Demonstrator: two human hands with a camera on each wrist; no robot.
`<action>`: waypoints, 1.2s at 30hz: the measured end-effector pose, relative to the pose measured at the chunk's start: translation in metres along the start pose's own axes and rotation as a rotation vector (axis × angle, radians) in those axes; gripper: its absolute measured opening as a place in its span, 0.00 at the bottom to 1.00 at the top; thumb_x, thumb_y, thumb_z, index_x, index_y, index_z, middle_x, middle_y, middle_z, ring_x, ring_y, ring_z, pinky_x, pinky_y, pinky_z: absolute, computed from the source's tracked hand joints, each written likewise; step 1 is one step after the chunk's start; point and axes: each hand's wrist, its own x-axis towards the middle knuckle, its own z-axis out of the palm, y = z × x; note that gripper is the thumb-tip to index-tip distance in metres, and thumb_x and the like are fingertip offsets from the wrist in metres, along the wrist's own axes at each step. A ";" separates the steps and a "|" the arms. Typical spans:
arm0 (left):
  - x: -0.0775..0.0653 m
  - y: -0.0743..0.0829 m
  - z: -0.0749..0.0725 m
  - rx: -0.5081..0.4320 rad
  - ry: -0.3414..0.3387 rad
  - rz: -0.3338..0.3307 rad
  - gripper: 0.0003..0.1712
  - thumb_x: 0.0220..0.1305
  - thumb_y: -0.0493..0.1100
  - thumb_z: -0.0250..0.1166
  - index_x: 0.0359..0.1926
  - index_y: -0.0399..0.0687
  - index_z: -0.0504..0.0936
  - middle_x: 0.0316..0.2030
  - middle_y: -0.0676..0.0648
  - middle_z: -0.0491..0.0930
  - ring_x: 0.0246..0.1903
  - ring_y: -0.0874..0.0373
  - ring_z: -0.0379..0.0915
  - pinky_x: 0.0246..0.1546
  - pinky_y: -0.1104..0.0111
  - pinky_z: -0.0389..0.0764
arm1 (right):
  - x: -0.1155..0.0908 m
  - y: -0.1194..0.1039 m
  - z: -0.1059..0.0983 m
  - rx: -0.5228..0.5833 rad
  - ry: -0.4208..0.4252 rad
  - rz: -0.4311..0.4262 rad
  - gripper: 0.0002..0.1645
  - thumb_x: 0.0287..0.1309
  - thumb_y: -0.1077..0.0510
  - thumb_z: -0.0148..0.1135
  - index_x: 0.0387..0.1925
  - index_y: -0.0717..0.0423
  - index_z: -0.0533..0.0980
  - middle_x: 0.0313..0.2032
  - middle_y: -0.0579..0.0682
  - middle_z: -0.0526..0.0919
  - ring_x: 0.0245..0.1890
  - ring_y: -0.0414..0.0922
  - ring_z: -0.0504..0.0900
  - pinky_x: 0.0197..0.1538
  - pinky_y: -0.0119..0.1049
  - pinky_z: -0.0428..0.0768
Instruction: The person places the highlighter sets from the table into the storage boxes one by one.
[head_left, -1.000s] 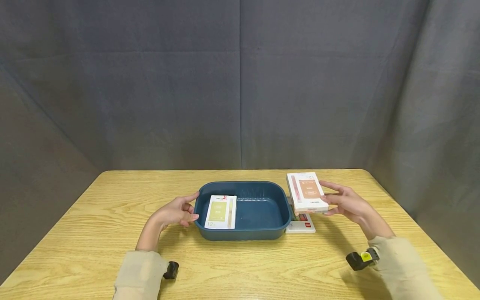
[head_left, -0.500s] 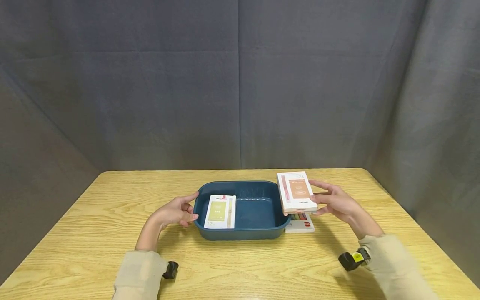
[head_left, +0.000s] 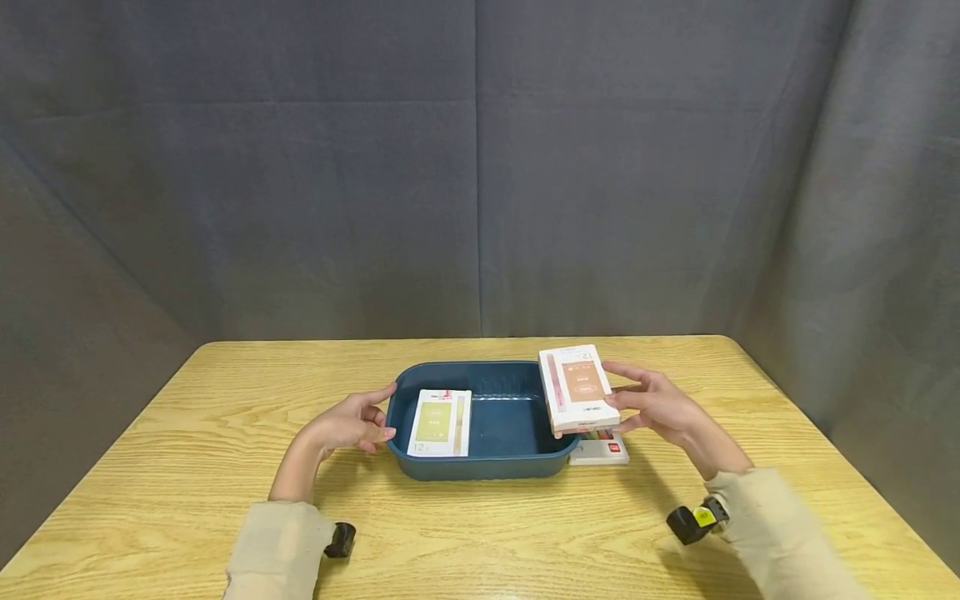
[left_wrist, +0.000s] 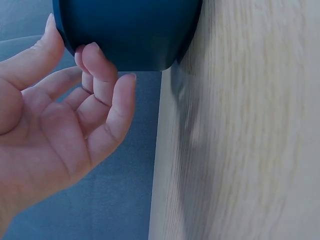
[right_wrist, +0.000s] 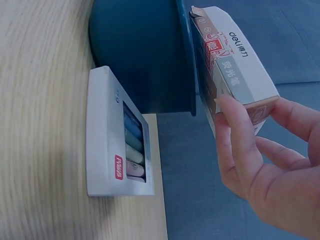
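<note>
A white highlighter box (head_left: 578, 387) with an orange label is held by my right hand (head_left: 660, 408), thumb and fingers on its right end. It is tilted over the right rim of a dark blue plastic bin (head_left: 487, 469). In the right wrist view the box (right_wrist: 235, 65) shows deli lettering, with the hand (right_wrist: 265, 165) gripping one end. My left hand (head_left: 352, 422) holds the bin's left end. The left wrist view shows that hand (left_wrist: 65, 110) with its thumb at the rim and curled fingers at the outer wall. Inside the bin, at left, lies a white box with a yellow-green label (head_left: 439, 423).
Another white box (head_left: 600, 450) lies on the wooden table (head_left: 480, 533), close by the bin's right end and partly hidden. Its window shows several coloured highlighters (right_wrist: 134, 150) in the right wrist view. A grey curtain (head_left: 480, 167) hangs behind the table.
My right hand has carried the orange-labelled highlighter box leftward, from beside the bin to over its right rim. The left hand has stayed at the bin's left end.
</note>
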 end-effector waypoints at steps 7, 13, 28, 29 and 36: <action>0.000 0.000 0.000 0.007 -0.001 0.001 0.44 0.55 0.29 0.60 0.67 0.34 0.44 0.24 0.47 0.63 0.23 0.58 0.63 0.26 0.66 0.74 | 0.003 0.004 0.005 -0.026 -0.005 0.004 0.40 0.55 0.73 0.48 0.65 0.72 0.41 0.36 0.56 0.75 0.33 0.45 0.78 0.30 0.38 0.79; 0.000 0.000 0.000 0.007 -0.005 0.002 0.45 0.55 0.30 0.61 0.67 0.34 0.44 0.24 0.47 0.63 0.23 0.58 0.63 0.26 0.66 0.73 | 0.005 0.005 0.010 -0.043 0.007 0.020 0.39 0.56 0.73 0.48 0.65 0.71 0.43 0.37 0.58 0.73 0.33 0.45 0.78 0.29 0.36 0.78; 0.001 0.000 0.000 0.006 -0.008 0.004 0.44 0.54 0.30 0.61 0.67 0.34 0.44 0.24 0.47 0.63 0.22 0.58 0.62 0.26 0.66 0.74 | 0.011 0.006 0.021 -0.071 0.017 0.036 0.38 0.57 0.71 0.50 0.65 0.70 0.45 0.38 0.60 0.71 0.32 0.44 0.76 0.28 0.36 0.78; 0.001 0.000 0.000 0.005 -0.009 0.004 0.44 0.55 0.29 0.61 0.67 0.33 0.44 0.23 0.47 0.63 0.22 0.58 0.62 0.26 0.66 0.73 | 0.011 0.006 0.021 -0.074 0.017 0.037 0.38 0.57 0.71 0.50 0.65 0.70 0.45 0.39 0.61 0.71 0.32 0.44 0.76 0.28 0.36 0.78; 0.000 0.000 -0.001 0.009 -0.011 0.006 0.44 0.55 0.29 0.60 0.67 0.34 0.44 0.24 0.47 0.62 0.22 0.58 0.62 0.26 0.65 0.73 | 0.016 0.004 0.027 -0.102 0.051 0.027 0.37 0.55 0.69 0.53 0.64 0.72 0.49 0.35 0.58 0.73 0.29 0.43 0.77 0.26 0.35 0.78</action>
